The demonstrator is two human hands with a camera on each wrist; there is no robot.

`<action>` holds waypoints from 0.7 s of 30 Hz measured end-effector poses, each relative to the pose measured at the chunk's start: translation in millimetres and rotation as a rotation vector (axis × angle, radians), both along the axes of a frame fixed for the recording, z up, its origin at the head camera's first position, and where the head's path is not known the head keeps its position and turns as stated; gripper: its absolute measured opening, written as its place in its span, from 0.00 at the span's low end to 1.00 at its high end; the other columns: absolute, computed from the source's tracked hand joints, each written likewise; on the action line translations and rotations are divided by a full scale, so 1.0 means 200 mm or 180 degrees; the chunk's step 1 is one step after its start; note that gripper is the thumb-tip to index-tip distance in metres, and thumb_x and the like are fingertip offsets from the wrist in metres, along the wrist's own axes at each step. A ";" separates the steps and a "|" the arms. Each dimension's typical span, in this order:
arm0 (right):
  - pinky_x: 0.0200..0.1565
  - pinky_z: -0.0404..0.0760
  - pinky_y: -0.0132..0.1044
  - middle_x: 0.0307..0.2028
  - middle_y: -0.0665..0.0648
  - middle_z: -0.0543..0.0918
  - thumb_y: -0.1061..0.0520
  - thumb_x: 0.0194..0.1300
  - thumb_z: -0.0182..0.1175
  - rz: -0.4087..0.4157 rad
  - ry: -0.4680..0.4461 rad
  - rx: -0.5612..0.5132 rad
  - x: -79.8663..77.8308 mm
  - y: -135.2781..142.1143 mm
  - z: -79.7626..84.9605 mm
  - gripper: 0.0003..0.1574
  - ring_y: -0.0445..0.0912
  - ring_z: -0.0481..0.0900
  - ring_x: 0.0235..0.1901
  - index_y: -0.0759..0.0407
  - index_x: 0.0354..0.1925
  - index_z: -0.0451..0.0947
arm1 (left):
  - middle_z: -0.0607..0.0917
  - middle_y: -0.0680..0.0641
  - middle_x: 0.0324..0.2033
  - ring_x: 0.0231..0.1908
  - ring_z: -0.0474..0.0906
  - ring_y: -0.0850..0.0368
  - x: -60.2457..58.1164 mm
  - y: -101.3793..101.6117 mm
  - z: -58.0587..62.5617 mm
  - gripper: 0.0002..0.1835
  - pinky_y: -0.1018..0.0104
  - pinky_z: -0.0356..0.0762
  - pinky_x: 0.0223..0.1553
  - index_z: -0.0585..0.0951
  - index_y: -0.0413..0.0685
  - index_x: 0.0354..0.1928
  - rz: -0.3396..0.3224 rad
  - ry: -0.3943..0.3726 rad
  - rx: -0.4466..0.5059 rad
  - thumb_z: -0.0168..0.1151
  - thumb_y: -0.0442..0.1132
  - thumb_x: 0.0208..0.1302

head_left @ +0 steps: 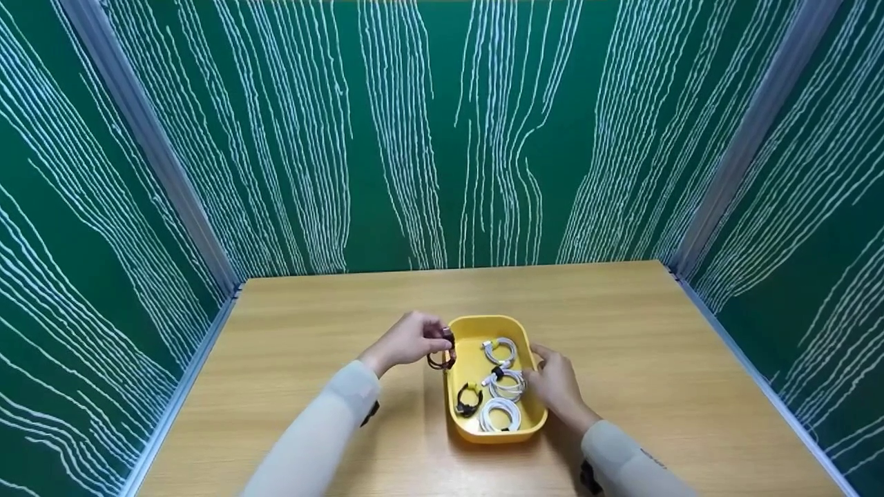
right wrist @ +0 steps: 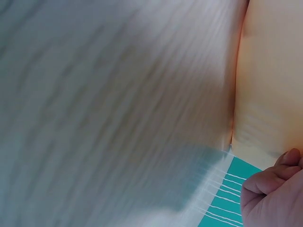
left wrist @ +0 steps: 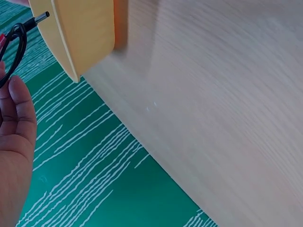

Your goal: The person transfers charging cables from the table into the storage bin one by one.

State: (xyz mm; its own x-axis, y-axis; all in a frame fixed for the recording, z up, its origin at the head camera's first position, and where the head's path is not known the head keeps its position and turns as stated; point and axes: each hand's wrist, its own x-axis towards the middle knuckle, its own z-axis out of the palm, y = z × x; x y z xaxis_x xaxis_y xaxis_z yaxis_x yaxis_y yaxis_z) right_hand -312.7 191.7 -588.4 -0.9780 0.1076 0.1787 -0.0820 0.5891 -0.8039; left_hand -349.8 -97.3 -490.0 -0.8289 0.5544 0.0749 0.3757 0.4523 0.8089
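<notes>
My left hand (head_left: 416, 338) pinches a small coiled black cable (head_left: 442, 360) above the left rim of a yellow tray (head_left: 494, 437). The left wrist view shows the cable's barrel plug (left wrist: 42, 17) pointing toward the tray's outer wall, with a bit of red beside the coil. At the tray's right side, my right hand (head_left: 558, 385) grips the wall, thumb over the rim. Inside the tray lie a white cable with a yellow tie (head_left: 511, 348), a white cable with a black tie (head_left: 514, 392), a coiled white cable (head_left: 514, 414) and a short black cable (head_left: 461, 408).
The tray stands on a wood-grain table (head_left: 311, 304). Green panels with white wavy lines (head_left: 442, 138) rise behind the table and on both sides, joined by grey metal posts (head_left: 166, 152).
</notes>
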 end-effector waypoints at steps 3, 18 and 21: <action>0.18 0.65 0.33 0.27 0.57 0.79 0.71 0.49 0.63 -0.0006 0.0042 0.0002 0.00 0.00 0.00 0.35 0.43 0.68 0.19 0.71 0.59 0.74 | 0.85 0.53 0.29 0.32 0.81 0.56 0.00 0.01 0.00 0.03 0.65 0.80 0.34 0.83 0.48 0.36 0.0029 -0.0018 0.0033 0.68 0.36 0.60; 0.16 0.58 0.32 0.14 0.49 0.64 0.70 0.48 0.62 -0.0020 0.0092 0.0136 0.00 0.00 -0.01 0.34 0.41 0.61 0.15 0.70 0.57 0.76 | 0.86 0.50 0.30 0.36 0.83 0.45 -0.05 0.08 -0.05 0.02 0.65 0.79 0.34 0.83 0.49 0.35 0.0095 -0.0123 0.0101 0.67 0.35 0.61; 0.16 0.59 0.32 0.15 0.50 0.66 0.70 0.47 0.62 -0.0027 0.0102 0.0119 0.00 0.00 -0.01 0.34 0.41 0.63 0.15 0.70 0.57 0.76 | 0.86 0.49 0.30 0.35 0.83 0.47 -0.05 0.10 -0.06 0.02 0.65 0.78 0.33 0.83 0.48 0.35 0.0091 -0.0115 0.0118 0.67 0.35 0.61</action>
